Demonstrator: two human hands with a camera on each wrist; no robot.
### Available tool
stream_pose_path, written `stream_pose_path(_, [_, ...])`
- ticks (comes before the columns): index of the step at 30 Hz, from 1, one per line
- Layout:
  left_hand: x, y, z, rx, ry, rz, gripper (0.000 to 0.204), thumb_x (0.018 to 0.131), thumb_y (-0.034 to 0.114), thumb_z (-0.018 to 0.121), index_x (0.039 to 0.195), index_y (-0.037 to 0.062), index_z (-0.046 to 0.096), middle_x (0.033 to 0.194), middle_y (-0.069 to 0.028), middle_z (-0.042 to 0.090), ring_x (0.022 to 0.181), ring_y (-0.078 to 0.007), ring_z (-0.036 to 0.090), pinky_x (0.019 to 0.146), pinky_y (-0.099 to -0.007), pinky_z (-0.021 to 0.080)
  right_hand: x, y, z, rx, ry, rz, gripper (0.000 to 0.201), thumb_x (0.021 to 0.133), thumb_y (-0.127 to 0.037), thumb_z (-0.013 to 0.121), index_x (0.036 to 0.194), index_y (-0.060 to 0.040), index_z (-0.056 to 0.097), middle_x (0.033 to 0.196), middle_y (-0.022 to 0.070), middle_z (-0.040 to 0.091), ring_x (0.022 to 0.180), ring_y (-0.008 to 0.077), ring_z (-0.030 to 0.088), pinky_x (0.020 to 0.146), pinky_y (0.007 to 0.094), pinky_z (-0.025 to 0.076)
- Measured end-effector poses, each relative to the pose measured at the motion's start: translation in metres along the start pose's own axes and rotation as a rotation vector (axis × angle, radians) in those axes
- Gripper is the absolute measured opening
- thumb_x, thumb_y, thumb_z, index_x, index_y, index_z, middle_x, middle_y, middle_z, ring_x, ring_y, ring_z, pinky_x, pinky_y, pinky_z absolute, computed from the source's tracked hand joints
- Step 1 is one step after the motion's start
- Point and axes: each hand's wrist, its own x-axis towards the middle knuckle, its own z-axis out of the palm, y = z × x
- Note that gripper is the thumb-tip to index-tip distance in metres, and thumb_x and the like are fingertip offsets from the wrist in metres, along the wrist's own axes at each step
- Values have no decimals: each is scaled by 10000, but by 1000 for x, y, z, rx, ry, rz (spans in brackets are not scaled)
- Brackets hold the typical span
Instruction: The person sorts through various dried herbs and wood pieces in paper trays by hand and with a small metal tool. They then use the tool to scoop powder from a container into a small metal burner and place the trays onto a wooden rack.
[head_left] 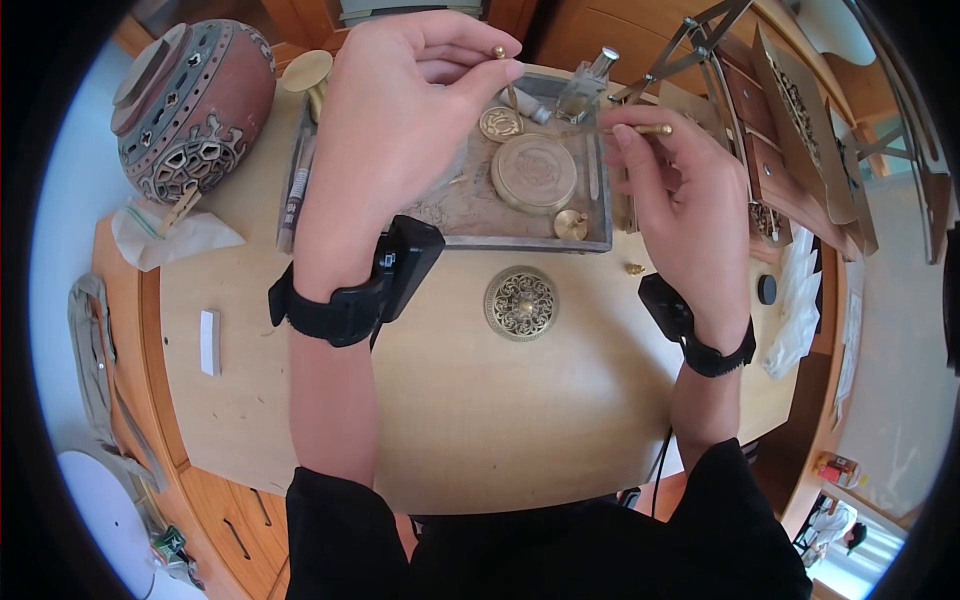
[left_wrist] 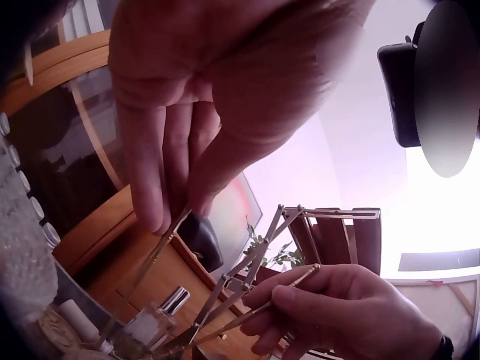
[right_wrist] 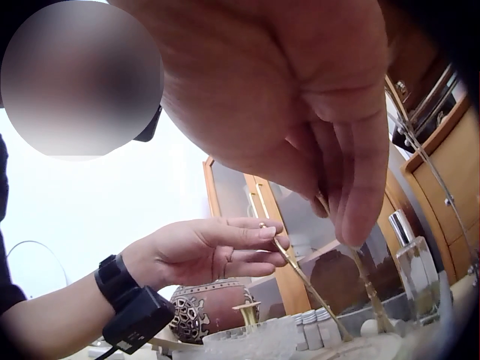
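My left hand (head_left: 410, 120) pinches a slim ball-ended brass stick (left_wrist: 154, 255) between thumb and fingers, slanting down over the tray. With thumb and fingers, my right hand (head_left: 690, 185) grips a second slim brass tool (head_left: 655, 129), which points left. The lower ends of both tools come close together near a patterned brass disc (head_left: 500, 123). Beside that disc, a round brass box (head_left: 533, 172) with a patterned top sits in the grey tray (head_left: 540, 243), near a small brass dish (head_left: 571, 225). An openwork brass lid (head_left: 522, 303) lies on the table in front.
A reddish openwork pot (head_left: 210, 110) stands at the left, with a pegged white cloth bag (head_left: 165, 235) before it. A glass bottle (head_left: 578, 98) rises at the tray's back right corner. A folding rack (head_left: 700, 50) and a small black cap (head_left: 767, 290) are on the right.
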Motion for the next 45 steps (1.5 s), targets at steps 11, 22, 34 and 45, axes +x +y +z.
stream_pose_path(11, [1,-5,-4,-42,-30,75,195,919,82,734,1084,-22,734,987,-92,752,911,-127,720,854,-254,585,-7,-12,-13,-41,-16,98,99,922,-32,642,960,38,700,716,152,669,564,217,630,547,315,481])
stream_pose_path(22, [2,-1,-7,-6,-43,42,215,919,94,742,1101,-21,727,992,-73,745,909,-111,714,838,-244,585,-13,-22,-28,-35,-9,74,102,922,-54,656,936,41,691,652,135,639,535,188,609,531,290,466])
stream_pose_path(34, [3,-1,-11,-13,-33,58,204,918,96,745,1089,-16,734,1005,-69,743,911,-103,707,837,-242,579,-15,-27,-27,-7,-103,102,104,918,-29,636,969,42,692,744,158,694,633,233,691,602,293,529])
stream_pose_path(45, [2,3,-12,12,60,99,200,904,91,750,1075,-11,740,942,-66,753,868,-105,708,801,-240,566,-6,-7,2,-25,-46,29,150,940,-19,624,1069,35,680,937,197,708,772,303,714,687,351,575])
